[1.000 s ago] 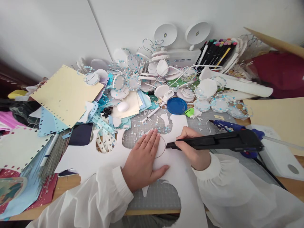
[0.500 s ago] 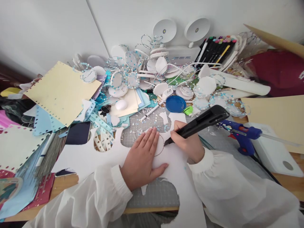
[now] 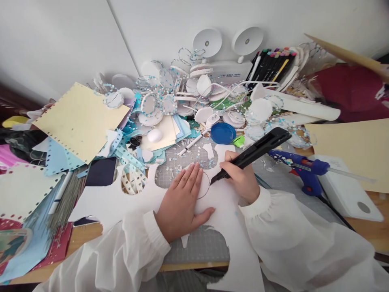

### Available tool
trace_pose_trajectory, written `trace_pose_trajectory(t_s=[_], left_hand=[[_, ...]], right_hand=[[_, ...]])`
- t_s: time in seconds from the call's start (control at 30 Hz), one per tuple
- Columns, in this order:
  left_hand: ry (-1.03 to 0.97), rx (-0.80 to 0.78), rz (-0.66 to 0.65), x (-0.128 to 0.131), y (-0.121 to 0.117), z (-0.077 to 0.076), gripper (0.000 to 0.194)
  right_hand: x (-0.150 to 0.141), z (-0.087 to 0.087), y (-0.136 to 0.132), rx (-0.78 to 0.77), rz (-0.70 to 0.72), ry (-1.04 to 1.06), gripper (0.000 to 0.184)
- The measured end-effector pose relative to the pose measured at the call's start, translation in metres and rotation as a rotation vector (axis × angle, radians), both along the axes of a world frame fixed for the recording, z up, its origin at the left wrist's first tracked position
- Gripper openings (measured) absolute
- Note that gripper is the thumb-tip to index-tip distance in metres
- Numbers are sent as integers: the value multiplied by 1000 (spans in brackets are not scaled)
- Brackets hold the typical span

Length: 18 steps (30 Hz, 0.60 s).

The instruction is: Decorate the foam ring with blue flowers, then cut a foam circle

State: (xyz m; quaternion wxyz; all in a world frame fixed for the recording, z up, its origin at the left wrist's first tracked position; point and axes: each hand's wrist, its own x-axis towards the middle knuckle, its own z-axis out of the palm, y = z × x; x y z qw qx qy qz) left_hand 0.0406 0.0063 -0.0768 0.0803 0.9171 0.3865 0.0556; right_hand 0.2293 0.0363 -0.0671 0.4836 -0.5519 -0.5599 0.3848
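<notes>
My left hand point(image 3: 184, 202) lies flat on a white foam board point(image 3: 240, 239) with rounded cut-outs, fingers stretched out, thumb to the right. Under its fingers is part of a drawn circle, whose dark outline point(image 3: 209, 183) shows to the right. My right hand point(image 3: 241, 178) is wrapped round a black utility knife point(image 3: 258, 148), held slanting with its tip down at the circle's right edge. Whether the blade is in the board I cannot tell. Beneath the board is a grey cutting mat point(image 3: 197, 249).
A blue glue gun point(image 3: 306, 166) rests at the right by a white box point(image 3: 346, 194). Behind the hands lie a blue lid point(image 3: 223, 133), a white pen point(image 3: 194, 144) and several white discs with beaded wire. A phone point(image 3: 101, 171) and cream paper point(image 3: 80, 121) are at the left.
The rear end of the utility knife has swung slightly up and left, while its tip stays near the circle's right edge. My left hand keeps its place on the board.
</notes>
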Motion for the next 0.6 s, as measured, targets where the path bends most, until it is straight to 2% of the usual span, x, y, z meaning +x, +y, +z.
trace_pose_trajectory(t_s=[0.37, 0.6], left_hand=[[-25, 3, -2, -2, -1, -2, 85], [-5, -17, 3, 0, -1, -1, 86]], right_hand=[[-6, -2, -4, 50, 79, -104, 29], [-7, -11, -2, 98, 78, -229, 28]])
